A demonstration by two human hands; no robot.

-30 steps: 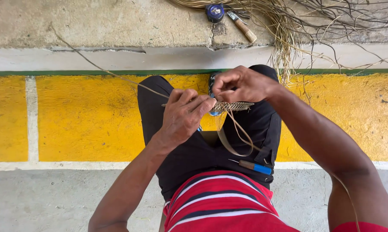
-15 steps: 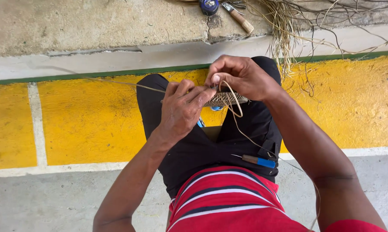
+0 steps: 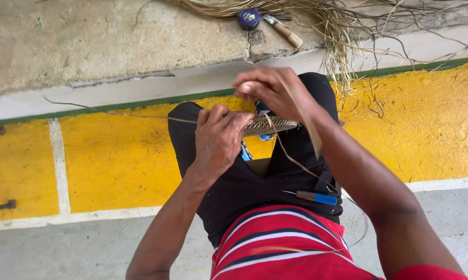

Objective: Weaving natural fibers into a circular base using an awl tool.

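Seated figure viewed from above, knees drawn up in black trousers (image 3: 255, 181), red striped shirt (image 3: 280, 243) at lower edge. Left hand (image 3: 218, 140) lay closed over the near end of a small woven coil (image 3: 273, 124), fingers folded down and thumb pressed on top, apparently to hold the piece steady over the lap so the weave stayed taut. Right hand (image 3: 267, 88) was raised just above the coil, fingertips pinched together on a pale fibre strand (image 3: 301, 122); the strand ran down from the pinch past the wrist, and a second thin length trailed from the coil toward the thigh, seemingly kept clear of the work by the lift of the hand. Blue-handled awl (image 3: 317, 197) rested on the right thigh, near enough to be taken up without shifting the coil. Loose bundle of dried grass (image 3: 338, 26) lay on the concrete ledge (image 3: 114, 46) beyond the knees, as a supply within arm's reach. Beside it sat a blue round tape measure (image 3: 249, 18) and a wooden-handled knife (image 3: 283, 30), touching neither hand. Yellow painted kerb (image 3: 114, 161) ran beneath the legs.
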